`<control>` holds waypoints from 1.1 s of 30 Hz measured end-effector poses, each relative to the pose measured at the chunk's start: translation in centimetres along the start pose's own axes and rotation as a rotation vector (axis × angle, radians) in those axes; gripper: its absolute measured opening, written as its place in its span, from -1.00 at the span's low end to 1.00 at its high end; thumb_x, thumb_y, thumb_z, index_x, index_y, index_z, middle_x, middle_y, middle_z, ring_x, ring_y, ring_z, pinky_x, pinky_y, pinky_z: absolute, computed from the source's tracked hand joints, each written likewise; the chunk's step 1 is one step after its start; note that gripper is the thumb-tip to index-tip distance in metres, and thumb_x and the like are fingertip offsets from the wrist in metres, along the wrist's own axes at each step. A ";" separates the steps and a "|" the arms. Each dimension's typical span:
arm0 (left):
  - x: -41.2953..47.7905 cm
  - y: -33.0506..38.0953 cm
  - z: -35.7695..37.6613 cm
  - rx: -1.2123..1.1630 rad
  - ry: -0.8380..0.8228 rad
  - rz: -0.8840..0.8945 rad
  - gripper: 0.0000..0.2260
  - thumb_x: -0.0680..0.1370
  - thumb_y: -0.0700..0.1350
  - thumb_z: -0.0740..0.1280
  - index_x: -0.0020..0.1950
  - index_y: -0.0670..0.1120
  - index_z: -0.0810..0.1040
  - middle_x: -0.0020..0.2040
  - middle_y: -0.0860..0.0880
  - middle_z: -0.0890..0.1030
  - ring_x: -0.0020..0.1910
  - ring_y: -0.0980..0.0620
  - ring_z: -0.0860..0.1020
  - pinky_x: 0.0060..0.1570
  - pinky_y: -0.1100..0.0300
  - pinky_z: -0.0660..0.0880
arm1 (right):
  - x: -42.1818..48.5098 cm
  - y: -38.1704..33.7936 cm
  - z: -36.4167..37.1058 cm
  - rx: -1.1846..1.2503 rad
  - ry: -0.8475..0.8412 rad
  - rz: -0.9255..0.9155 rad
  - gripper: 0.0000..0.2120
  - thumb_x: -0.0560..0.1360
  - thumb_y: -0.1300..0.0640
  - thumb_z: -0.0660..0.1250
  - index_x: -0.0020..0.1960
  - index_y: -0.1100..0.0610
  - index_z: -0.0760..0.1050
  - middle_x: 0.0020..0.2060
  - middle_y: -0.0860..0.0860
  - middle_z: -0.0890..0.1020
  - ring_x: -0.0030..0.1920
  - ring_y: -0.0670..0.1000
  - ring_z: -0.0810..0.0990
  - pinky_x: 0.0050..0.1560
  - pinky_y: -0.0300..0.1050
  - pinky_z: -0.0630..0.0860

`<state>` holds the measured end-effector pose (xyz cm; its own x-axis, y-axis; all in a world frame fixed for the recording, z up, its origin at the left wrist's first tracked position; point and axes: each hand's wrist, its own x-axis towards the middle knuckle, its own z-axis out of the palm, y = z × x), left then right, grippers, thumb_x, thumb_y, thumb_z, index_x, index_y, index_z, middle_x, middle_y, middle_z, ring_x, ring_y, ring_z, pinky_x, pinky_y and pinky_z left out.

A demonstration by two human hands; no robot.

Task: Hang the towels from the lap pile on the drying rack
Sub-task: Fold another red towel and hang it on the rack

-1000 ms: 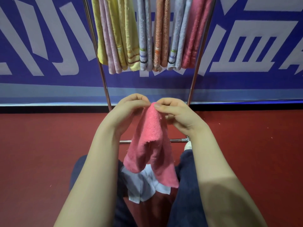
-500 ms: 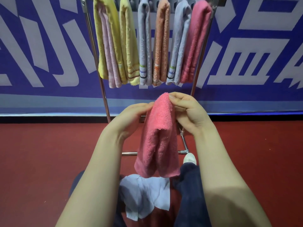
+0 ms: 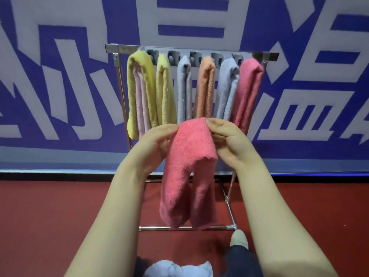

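Head view: left hand and right hand pinch a folded pink towel by its top, raised before the drying rack. Carrying step, likely; next, drape it over a free bar. Another towel waits on the lap.

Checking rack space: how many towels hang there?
7, left to right: first yellow over pale pink, second yellow, first grey, orange, second grey, coral. Some possibly hidden.

My forearms are bare, as are my left hand and right hand. I wear dark navy trousers and a pale, off-white shoe.
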<state>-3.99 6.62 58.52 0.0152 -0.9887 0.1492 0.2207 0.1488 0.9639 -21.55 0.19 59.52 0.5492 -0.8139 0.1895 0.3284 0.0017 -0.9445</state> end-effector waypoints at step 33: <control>25.1 14.6 -9.2 0.021 0.489 0.097 -0.76 0.57 -0.16 0.27 0.13 -0.26 0.59 0.07 -0.25 0.63 0.10 -0.19 0.60 0.20 -0.06 0.51 | 28.0 -9.4 6.2 -0.593 0.171 -0.092 -0.68 0.57 0.28 0.22 -0.36 0.18 0.44 -0.63 -0.01 0.50 -0.61 -0.06 0.44 -0.59 -0.37 0.31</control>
<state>8.61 -16.16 74.34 0.4914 -0.8623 0.1225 0.1756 0.2358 0.9558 -4.49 -18.95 75.40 0.3925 -0.8769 0.2775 -0.1409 -0.3554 -0.9240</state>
